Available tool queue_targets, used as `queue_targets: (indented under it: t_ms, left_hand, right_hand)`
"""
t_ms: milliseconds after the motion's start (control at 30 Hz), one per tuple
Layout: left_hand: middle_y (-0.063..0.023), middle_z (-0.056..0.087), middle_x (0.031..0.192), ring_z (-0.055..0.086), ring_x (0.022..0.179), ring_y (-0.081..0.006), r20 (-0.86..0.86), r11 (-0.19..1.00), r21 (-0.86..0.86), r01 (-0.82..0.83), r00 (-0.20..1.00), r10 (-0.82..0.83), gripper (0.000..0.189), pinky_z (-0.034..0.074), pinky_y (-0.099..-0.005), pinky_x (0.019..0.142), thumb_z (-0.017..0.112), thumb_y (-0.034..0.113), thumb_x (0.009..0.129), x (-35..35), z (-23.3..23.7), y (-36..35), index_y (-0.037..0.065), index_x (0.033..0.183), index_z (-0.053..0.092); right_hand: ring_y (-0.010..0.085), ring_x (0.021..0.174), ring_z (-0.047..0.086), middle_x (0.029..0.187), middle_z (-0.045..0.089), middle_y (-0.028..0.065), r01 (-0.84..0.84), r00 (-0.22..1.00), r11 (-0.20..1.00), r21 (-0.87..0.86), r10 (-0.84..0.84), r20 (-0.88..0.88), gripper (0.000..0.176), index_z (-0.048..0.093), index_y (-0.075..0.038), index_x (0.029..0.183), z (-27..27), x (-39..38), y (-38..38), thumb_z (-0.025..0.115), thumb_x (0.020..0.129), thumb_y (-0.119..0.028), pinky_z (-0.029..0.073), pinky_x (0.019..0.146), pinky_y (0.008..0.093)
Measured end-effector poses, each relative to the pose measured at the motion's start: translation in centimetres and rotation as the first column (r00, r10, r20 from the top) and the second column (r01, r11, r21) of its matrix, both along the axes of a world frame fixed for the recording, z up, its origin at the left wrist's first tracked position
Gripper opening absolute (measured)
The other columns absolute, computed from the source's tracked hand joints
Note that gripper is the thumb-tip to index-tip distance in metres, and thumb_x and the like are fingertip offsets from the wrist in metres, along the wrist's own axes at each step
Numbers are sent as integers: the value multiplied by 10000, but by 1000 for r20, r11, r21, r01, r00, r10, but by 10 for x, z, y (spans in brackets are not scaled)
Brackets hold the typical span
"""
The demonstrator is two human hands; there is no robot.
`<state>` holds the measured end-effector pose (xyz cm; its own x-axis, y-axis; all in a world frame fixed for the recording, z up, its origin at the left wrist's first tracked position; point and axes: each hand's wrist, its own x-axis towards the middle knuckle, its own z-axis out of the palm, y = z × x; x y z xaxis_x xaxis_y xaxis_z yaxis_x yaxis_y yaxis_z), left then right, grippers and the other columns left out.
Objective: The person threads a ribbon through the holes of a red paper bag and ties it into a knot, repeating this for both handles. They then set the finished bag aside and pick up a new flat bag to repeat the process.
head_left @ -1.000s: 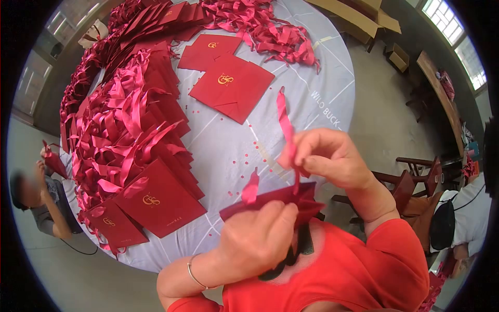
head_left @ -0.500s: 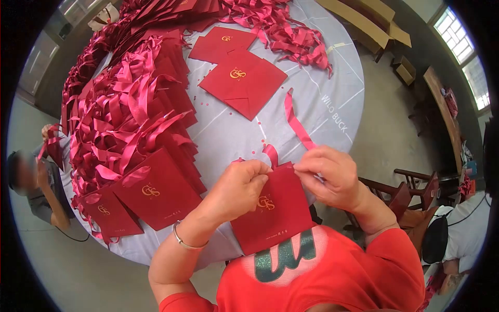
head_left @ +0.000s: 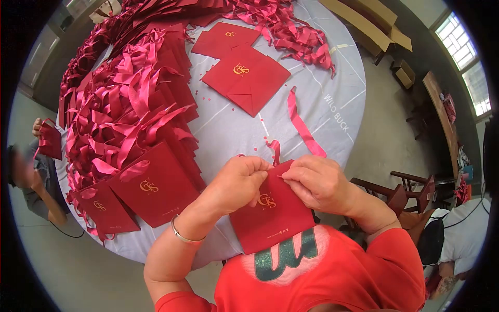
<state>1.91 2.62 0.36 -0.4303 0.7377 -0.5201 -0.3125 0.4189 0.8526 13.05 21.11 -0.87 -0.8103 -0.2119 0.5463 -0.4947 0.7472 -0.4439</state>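
Head view: a red bag (head_left: 275, 223) with a gold mark is upright at lower centre, before a red shirt (head_left: 364, 270). The left hand (head_left: 244, 182), a bangle (head_left: 186, 234) on its wrist, has its grip closed on the bag's upper edge. The right hand (head_left: 317, 184) has its grip closed, thumb and finger together at the bag's upper face; whether it pinches a ribbon cannot be told.

A long ribbon (head_left: 301, 122) runs from above centre down to the right hand. A short ribbon (head_left: 275, 151) rises behind the bag's top edge.

The worktop (head_left: 223, 127) has a pale cloth. Two flat bags (head_left: 249, 75) lie at upper centre, one partly over the other. A ribbon heap (head_left: 301, 39) is to their right. Rows of bags with pink ribbons (head_left: 132, 99) fill the left side; a large bag (head_left: 158, 190) and a smaller bag (head_left: 106, 210) are at their near end, edges overlapping.

At the left edge another person's hand (head_left: 37, 127) holds a small bag (head_left: 50, 140). At the upper right, an open carton (head_left: 364, 23); at the right, wooden chairs (head_left: 397, 197) and a person in a white top (head_left: 465, 234)
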Motion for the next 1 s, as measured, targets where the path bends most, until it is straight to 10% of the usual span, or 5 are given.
queue_targets:
  t_ms: [467,567,733,833,1000]
  left_hand:
    - [-105,620,623,601,522,-131,-397,990,137,-17,915,71,214,480,-310,493,469,-8,921,14,-3,2,-84,978,661]
    - [-106,628,636,608,512,-143,-248,998,48,-44,967,55,220,486,-318,486,466,2,926,13,5,-3,-80,991,660]
    - [-39,630,681,557,482,-85,-174,991,101,-91,979,108,127,441,-255,441,555,28,943,23,8,1,-46,1013,630]
    - [-44,623,649,565,482,-83,-314,987,128,-101,939,137,113,437,-262,432,619,64,927,33,3,2,-46,954,614]
    - [-76,628,615,595,485,-103,-633,970,236,-53,749,195,149,449,-280,435,667,78,900,48,-8,4,-48,921,591]
  right_hand:
    - [306,671,592,772,552,144,-27,984,812,583,-82,159,96,575,-10,793,22,-7,-30,611,735,-79,506,596,380]
    - [310,714,609,804,580,114,-18,955,994,111,-16,297,106,627,-6,809,19,-20,-11,658,798,-108,506,617,388]
    - [253,665,620,772,622,108,-76,919,994,-80,101,381,158,649,1,798,41,-28,3,697,831,-146,499,601,364]
    - [102,711,639,803,691,83,148,607,895,-420,253,753,150,641,28,934,45,-39,15,621,891,-114,499,592,271]
    - [76,694,628,809,690,17,-44,238,946,-321,322,916,173,631,-15,1035,41,-79,26,643,872,-75,485,564,249]
